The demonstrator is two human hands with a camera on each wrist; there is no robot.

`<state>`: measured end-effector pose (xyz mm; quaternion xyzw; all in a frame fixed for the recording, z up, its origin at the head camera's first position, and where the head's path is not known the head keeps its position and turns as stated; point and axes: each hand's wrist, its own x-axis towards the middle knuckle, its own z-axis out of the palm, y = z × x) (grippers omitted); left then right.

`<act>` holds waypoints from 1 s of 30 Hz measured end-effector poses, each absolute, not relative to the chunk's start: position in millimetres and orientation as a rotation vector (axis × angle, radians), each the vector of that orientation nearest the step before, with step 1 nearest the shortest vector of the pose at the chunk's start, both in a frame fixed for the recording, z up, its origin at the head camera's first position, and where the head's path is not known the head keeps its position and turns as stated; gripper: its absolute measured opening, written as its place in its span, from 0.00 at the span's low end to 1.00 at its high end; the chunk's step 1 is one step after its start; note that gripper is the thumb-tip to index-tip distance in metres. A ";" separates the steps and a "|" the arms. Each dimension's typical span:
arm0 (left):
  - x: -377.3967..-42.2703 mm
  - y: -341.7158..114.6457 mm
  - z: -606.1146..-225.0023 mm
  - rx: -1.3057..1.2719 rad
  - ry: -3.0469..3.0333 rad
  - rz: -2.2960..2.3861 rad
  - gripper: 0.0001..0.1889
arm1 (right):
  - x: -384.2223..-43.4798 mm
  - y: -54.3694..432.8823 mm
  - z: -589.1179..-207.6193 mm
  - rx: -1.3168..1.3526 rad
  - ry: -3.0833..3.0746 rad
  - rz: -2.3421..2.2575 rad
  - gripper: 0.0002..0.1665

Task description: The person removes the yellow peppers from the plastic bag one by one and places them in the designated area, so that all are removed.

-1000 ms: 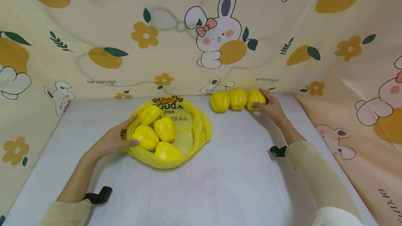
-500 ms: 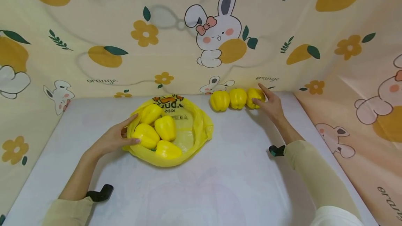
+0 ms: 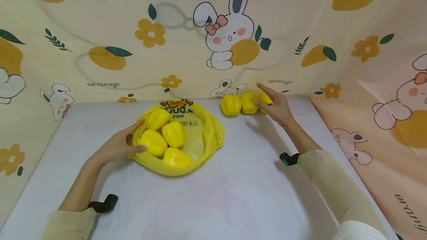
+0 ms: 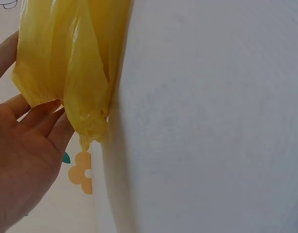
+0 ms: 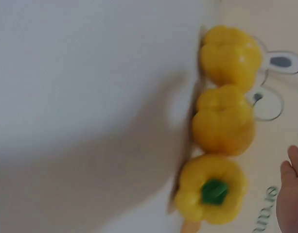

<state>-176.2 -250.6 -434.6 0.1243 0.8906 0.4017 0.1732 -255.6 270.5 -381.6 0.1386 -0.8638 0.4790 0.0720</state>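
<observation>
In the head view my left hand (image 3: pixel 118 145) grips the left side of a yellow plastic bag (image 3: pixel 215 130), thumb over the rim and the other fingers outside. Several yellow bell peppers (image 3: pixel 174 135) lie inside the spread bag. The left wrist view shows my spread fingers behind the hanging bag side (image 4: pixel 51 53). My right hand (image 3: pixel 277 108) reaches to the back of the table with fingers extended and apart. It partly covers the right pepper (image 3: pixel 265 98) of a row of three, its thumb tip overlapping the middle pepper (image 3: pixel 248 103). The left pepper (image 3: pixel 231 105) stands beside them.
The white tabletop (image 3: pixel 207 203) runs up to a printed cloth backdrop (image 3: pixel 186 58) with rabbits and oranges. The row of peppers sits close against this cloth. A dark wrist mount (image 3: pixel 105 203) shows at the left sleeve, another mount (image 3: pixel 288 159) at the right.
My right hand has come off its spot at the right pepper's side and moved left, in front of that pepper towards the middle one. The left hand and bag stay put.
</observation>
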 end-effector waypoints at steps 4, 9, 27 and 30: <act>-176.5 -252.6 -433.7 0.360 2.526 1.140 0.53 | -249.4 252.8 -369.7 0.500 -2.575 1.491 0.36; -178.2 -251.5 -433.7 0.367 2.523 1.139 0.53 | -244.3 236.0 -365.9 0.556 -2.575 1.555 0.36; -178.0 -250.6 -435.5 0.352 2.500 1.164 0.53 | -227.3 170.6 -374.5 0.989 -2.490 1.701 0.33; -178.6 -250.5 -435.7 0.350 2.497 1.174 0.52 | -223.9 161.7 -374.4 1.021 -2.512 1.707 0.33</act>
